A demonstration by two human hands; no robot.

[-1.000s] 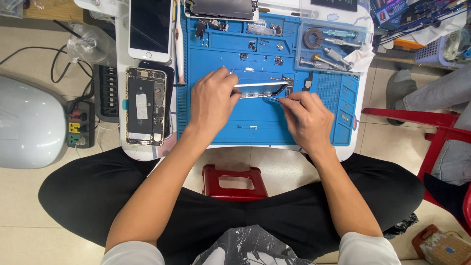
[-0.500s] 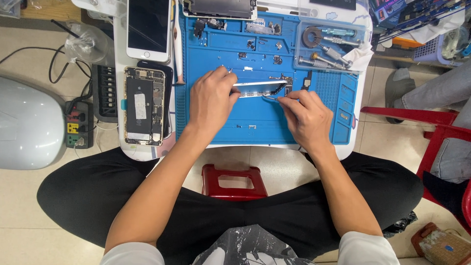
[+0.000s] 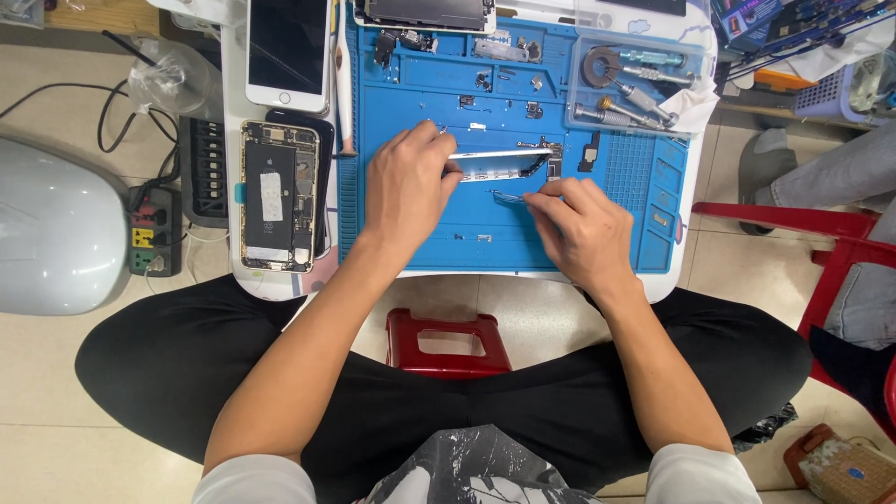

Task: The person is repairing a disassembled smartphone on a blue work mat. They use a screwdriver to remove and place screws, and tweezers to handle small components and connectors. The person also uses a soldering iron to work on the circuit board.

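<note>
My left hand point(image 3: 408, 187) rests on the blue work mat point(image 3: 420, 93) and pinches the left end of a thin white phone screen panel point(image 3: 499, 155) stood on its edge. A dark flex cable hangs from the panel's right end. My right hand point(image 3: 581, 229) holds thin metal tweezers point(image 3: 509, 197), their tip pointing left just below the panel. An opened phone body point(image 3: 278, 196) with its battery and boards exposed lies left of the mat. A white phone point(image 3: 288, 51) with a dark screen lies above it.
A clear tray point(image 3: 639, 79) of screwdriver bits and tools sits at the mat's top right. Small screws and parts dot the mat. A power strip point(image 3: 154, 229) and a grey dome-shaped object point(image 3: 51, 233) lie on the floor at left. A red stool point(image 3: 448, 341) stands under the table; another person's legs are at right.
My right hand has drawn slightly down and away from the panel's right end, with the tweezers now pointing left below it. My left hand keeps its hold on the panel.
</note>
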